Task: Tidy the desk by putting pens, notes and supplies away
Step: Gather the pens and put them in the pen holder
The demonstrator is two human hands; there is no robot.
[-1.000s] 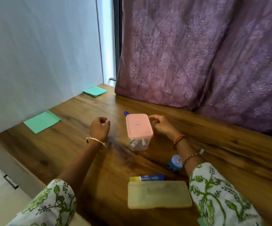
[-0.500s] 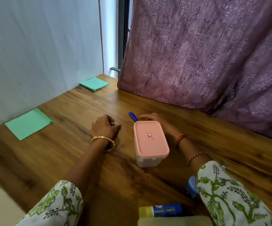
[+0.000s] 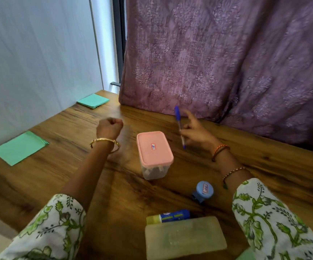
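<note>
A clear plastic box with a pink lid (image 3: 154, 151) stands in the middle of the wooden desk (image 3: 58, 171), lid on. My right hand (image 3: 197, 133) is raised just right of the box and pinches a blue pen (image 3: 179, 126), which points up and away with its cap at the top. My left hand (image 3: 109, 127) hovers left of the box as a fist and holds nothing. Two green notes lie by the wall: one at the left edge (image 3: 20, 148), one at the far corner (image 3: 93, 100).
Near me lie a pale yellow case (image 3: 184, 238), a blue and yellow glue stick (image 3: 168, 216) touching its far side, and a small round blue item (image 3: 203, 191). A purple curtain (image 3: 227, 59) hangs along the desk's far edge. A white wall runs along the left.
My right hand has picked the blue pen up from behind the box and lifted it to the right. My left hand has risen off the desk into a fist.
</note>
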